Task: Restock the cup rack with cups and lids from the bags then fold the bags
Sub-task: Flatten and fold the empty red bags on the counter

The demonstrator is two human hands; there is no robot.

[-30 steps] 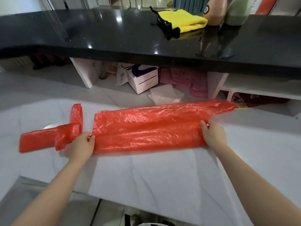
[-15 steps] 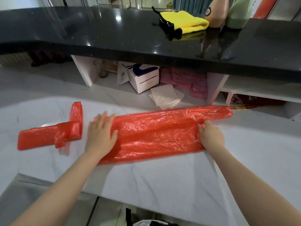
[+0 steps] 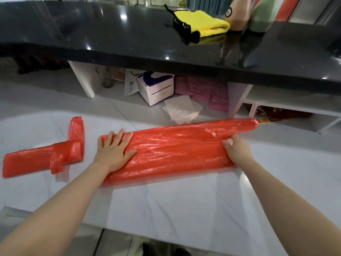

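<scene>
A long red bag (image 3: 175, 154) lies flat across the middle of the white surface (image 3: 184, 209), partly folded lengthwise. The left hand (image 3: 112, 152) presses its left end with fingers straight and spread, while the right hand (image 3: 238, 152) pinches its right end. A folded red bag (image 3: 42, 156) lies near the surface's left edge.

A long red plastic bag (image 3: 175, 150) lies flat on the white marble counter (image 3: 184, 209), centre frame. The left hand (image 3: 113, 150) presses its 9 o'clock end with fingers flat and spread. The right hand (image 3: 238, 152) grips its 3 o'clock end. Two folded red bags (image 3: 42, 156) lie crossed at 9 o'clock. A yellow cloth (image 3: 203, 23) rests on the black countertop (image 3: 110, 34) at 12 o'clock.
</scene>
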